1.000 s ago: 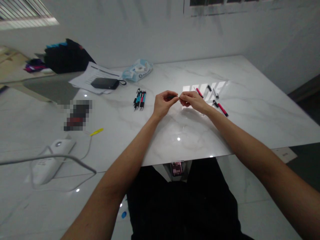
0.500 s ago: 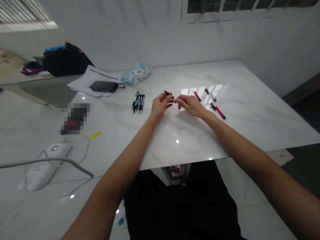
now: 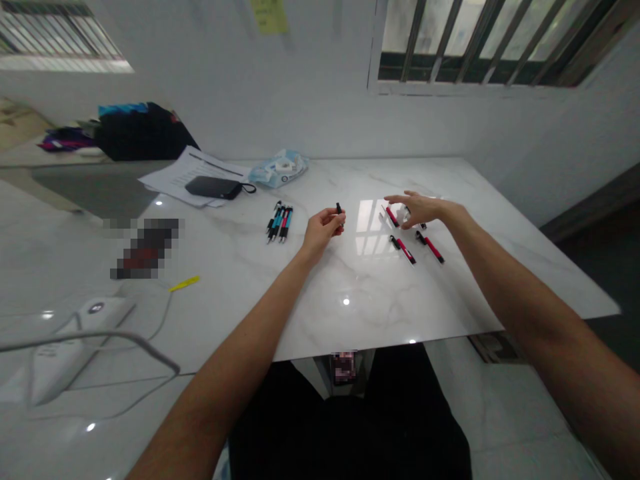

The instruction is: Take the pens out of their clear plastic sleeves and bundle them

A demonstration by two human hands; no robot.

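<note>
My left hand is closed around a black pen part, whose dark end sticks up past the fingertips. To the right, my right hand reaches over loose pen pieces with its fingers apart. Close by its fingertips lies a red pen barrel; a dark piece is partly hidden under the palm. Nearer to me are two red and black pens or sets of pen parts, one on the left and one on the right. Left of my left hand, several blue, red and black pens lie side by side.
On the white marbled table, papers, a black pouch and a blue-white soft packet lie at the back. A white power strip, a cable and a yellow strip are on the left.
My right hand has left my left hand's fingertips and moved right over the pen pieces, its fingers spreading. My left hand keeps the black part. The view has tilted upward.
</note>
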